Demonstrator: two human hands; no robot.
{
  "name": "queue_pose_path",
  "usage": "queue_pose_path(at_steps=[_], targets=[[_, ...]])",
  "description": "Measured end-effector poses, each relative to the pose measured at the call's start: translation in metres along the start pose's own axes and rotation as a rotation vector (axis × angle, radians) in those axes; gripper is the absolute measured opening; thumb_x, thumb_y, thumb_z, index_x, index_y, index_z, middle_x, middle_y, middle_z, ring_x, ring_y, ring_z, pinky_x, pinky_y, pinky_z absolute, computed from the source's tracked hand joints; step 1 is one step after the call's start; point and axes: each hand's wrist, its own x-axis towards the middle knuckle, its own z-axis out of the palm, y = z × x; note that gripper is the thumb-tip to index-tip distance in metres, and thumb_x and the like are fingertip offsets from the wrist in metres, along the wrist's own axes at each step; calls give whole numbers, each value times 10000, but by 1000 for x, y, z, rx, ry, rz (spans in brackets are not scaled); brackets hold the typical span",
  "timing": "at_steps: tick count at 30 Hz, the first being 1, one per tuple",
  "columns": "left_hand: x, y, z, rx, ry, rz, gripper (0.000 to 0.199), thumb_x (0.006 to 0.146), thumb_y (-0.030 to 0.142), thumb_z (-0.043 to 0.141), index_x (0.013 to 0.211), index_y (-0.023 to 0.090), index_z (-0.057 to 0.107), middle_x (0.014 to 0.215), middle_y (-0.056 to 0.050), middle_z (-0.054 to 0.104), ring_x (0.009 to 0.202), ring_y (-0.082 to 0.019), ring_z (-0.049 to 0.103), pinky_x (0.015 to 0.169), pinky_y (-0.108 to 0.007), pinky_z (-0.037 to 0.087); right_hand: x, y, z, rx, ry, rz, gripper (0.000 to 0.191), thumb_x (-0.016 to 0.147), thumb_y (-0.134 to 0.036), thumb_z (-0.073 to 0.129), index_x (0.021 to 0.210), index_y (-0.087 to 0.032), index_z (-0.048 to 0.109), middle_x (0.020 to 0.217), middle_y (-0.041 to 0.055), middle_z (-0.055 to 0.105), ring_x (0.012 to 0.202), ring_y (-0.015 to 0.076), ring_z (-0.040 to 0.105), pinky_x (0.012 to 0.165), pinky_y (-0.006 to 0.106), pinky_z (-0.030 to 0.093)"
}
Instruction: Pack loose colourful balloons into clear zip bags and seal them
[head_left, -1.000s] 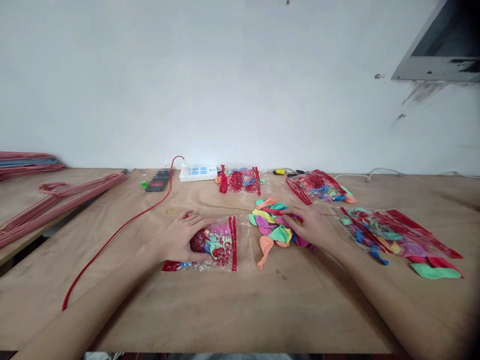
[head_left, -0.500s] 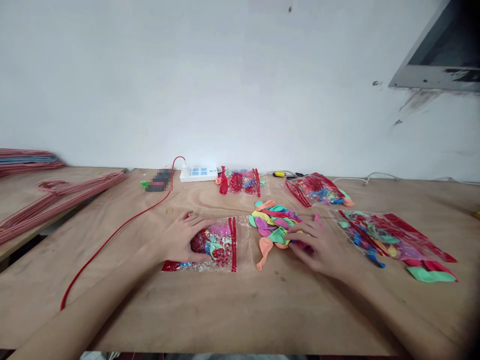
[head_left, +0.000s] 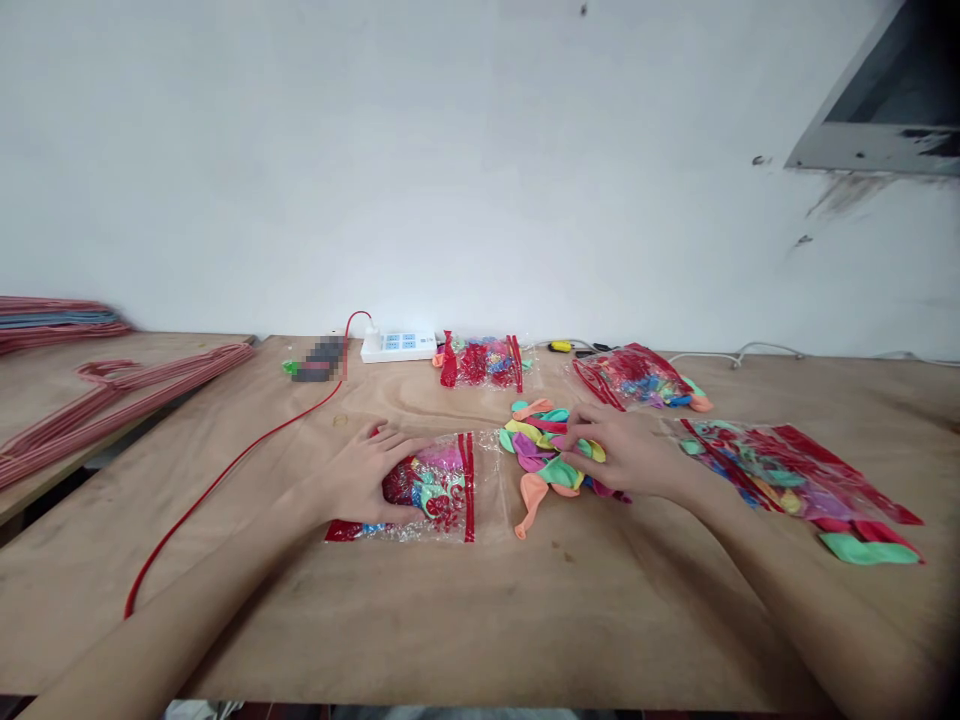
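My left hand (head_left: pixel 371 475) lies with spread fingers on a clear plastic bag (head_left: pixel 439 500) with red bands and coloured balloons inside. Its thumb and fingers arch round the bulging part. The bag's transparent mouth end points right, towards a loose heap of balloons (head_left: pixel 529 450) in green, orange, yellow, purple and red. Over the heap's right side is my right hand (head_left: pixel 619 450), fingers bent and apart, fingertips touching the balloons. No balloon is clearly gripped there. An orange balloon (head_left: pixel 531 500) trails from the heap's near edge.
Filled balloon bags stand behind (head_left: pixel 480 362), at back right (head_left: pixel 637 378) and at right (head_left: pixel 795 470). A green balloon (head_left: pixel 866 549) lies near the right bag. Against the wall is a power strip (head_left: pixel 401 347) with a red cable (head_left: pixel 247 450). Pink hangers (head_left: pixel 127 400) lie left.
My right hand has shifted up and slightly left over the heap, uncovering purple and yellow balloons at its right edge. My left hand stays on the bag.
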Motion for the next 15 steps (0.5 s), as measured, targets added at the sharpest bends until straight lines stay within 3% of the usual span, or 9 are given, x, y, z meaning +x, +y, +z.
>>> queue_pose_path(at_steps=[4, 6, 9, 15], targets=[[0, 0, 0, -6, 2, 0, 963, 839, 714, 788, 1643, 322, 432, 1481, -117, 684, 1342, -390, 638, 1274, -609, 236, 2, 1, 12, 105, -298, 89, 233, 967, -433, 719, 837, -253, 791, 775, 23, 720, 629, 189, 618, 545, 311, 427], [0, -1, 2, -13, -2, -4, 959, 839, 718, 787, 1640, 326, 436, 1474, -116, 690, 1335, -386, 645, 1283, -614, 220, -1, -1, 20, 168, -306, 95, 266, 985, -415, 689, 807, -240, 781, 756, 13, 722, 604, 170, 601, 533, 298, 406], [0, -2, 3, -15, -1, -4, 955, 838, 731, 784, 1629, 316, 447, 1479, -127, 685, 1341, -387, 642, 1282, -622, 221, -4, -5, 23, 294, -113, 117, 328, 1012, -474, 655, 826, -232, 775, 802, 28, 736, 678, 184, 635, 591, 309, 467], [2, -1, 3, -15, -13, 6, 956, 843, 708, 792, 1635, 315, 429, 1463, -129, 691, 1330, -383, 651, 1266, -608, 262, -2, -12, 17, 566, 327, 365, 426, 999, -604, 642, 827, -222, 719, 836, 49, 729, 789, 225, 680, 701, 350, 547]])
